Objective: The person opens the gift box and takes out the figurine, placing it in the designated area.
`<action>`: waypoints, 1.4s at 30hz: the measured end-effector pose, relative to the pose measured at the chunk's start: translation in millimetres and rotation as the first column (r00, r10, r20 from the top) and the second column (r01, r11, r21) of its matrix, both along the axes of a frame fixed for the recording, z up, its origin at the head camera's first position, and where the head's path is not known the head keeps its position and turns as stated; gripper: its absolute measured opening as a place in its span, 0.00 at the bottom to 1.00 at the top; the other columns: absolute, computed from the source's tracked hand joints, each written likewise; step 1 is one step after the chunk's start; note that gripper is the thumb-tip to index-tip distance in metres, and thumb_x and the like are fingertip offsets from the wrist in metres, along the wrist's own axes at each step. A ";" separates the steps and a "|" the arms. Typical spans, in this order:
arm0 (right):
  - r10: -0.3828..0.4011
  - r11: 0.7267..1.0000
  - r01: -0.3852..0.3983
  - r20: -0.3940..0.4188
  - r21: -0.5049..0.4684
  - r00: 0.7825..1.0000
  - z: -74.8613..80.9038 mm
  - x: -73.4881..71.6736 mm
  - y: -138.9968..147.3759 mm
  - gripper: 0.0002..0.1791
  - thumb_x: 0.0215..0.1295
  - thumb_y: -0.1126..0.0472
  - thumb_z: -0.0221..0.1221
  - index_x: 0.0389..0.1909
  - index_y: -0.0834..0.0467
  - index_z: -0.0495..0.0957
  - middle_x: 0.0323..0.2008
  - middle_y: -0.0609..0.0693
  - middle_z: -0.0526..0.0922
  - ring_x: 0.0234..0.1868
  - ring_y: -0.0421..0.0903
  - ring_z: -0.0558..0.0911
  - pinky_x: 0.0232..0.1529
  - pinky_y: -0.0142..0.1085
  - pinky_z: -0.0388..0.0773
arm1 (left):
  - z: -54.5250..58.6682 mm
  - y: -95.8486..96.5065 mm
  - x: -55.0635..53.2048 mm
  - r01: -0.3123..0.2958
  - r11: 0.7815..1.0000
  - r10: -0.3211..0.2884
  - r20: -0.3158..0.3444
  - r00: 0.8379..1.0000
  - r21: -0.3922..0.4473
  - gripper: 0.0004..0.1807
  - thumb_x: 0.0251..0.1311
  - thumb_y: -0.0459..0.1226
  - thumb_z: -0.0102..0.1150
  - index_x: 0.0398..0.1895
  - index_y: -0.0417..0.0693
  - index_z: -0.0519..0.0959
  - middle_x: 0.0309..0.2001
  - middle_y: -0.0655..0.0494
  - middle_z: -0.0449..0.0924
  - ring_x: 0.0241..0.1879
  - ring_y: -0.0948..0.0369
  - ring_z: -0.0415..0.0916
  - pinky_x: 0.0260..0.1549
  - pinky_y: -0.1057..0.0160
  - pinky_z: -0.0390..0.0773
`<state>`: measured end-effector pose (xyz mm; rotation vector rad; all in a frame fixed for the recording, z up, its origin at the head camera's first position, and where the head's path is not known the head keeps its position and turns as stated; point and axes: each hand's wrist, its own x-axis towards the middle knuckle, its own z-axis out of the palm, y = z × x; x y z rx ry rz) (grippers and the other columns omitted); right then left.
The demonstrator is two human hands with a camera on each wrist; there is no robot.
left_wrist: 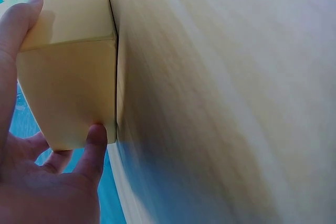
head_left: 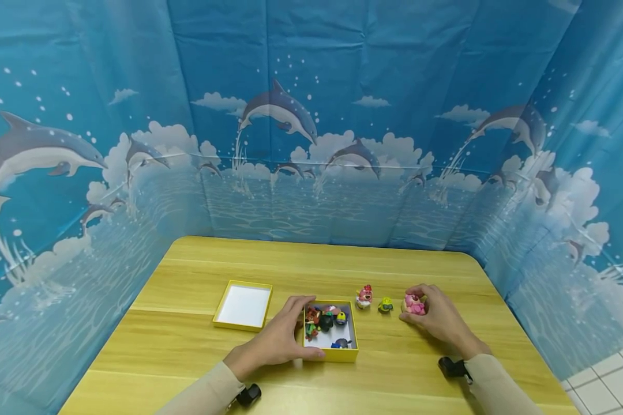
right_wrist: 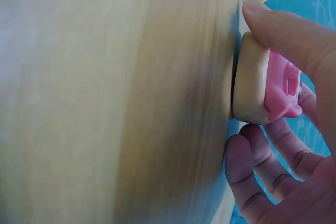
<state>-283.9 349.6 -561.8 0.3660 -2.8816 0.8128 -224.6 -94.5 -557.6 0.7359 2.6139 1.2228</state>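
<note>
My left hand [head_left: 277, 337] grips a small yellow box [head_left: 356, 340], thumb at its near side and fingers at the left and far corner. Inside the box lie several small figurines, among them a red-brown one [head_left: 312, 317], a black one [head_left: 325, 321] and a blue-and-grey one [head_left: 341, 343]. In the left wrist view, the box [left_wrist: 68, 87] sits flat on the table between thumb and fingers. My right hand [head_left: 438, 317] holds a pink figurine [head_left: 414, 304] between thumb and fingers. Its rounded cream base [right_wrist: 251, 82] stands at the tabletop in the right wrist view.
Left of the box lies its yellow lid [head_left: 243, 305], white inside facing up. Between box and right hand stand a pink-and-white figurine with a red top [head_left: 364, 297] and a small yellow-green figurine [head_left: 385, 305]. A dolphin-print curtain [head_left: 311, 202] surrounds the wooden table [head_left: 150, 346].
</note>
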 end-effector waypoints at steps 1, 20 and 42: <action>0.000 1.000 0.000 -0.004 0.003 1.000 -0.6 -0.5 0.3 0.34 0.68 0.46 0.85 0.67 0.58 0.86 0.58 0.59 0.87 0.44 0.46 0.78 0.44 0.36 0.79 | -0.2 -0.1 0.1 -0.001 1.000 0.001 0.000 1.000 -0.001 0.70 0.61 0.71 0.84 0.97 0.59 0.55 0.91 0.54 0.61 0.86 0.45 0.71 0.82 0.33 0.77; 0.012 1.000 -0.011 -0.019 0.022 1.000 -0.5 -1.0 1.7 0.36 0.67 0.46 0.86 0.69 0.60 0.86 0.56 0.59 0.86 0.44 0.46 0.78 0.44 0.39 0.79 | 0.9 0.4 1.9 0.002 1.000 -0.002 0.007 1.000 -0.005 0.69 0.61 0.70 0.83 0.97 0.59 0.55 0.91 0.53 0.60 0.87 0.45 0.70 0.82 0.32 0.78; 0.014 1.000 -0.015 0.010 0.027 1.000 -0.4 -0.2 1.2 0.37 0.69 0.48 0.85 0.73 0.60 0.85 0.59 0.61 0.86 0.51 0.51 0.84 0.55 0.51 0.87 | 0.6 -0.5 1.4 0.000 1.000 0.000 0.000 1.000 0.006 0.69 0.61 0.70 0.84 0.97 0.58 0.55 0.91 0.53 0.61 0.87 0.46 0.70 0.82 0.33 0.77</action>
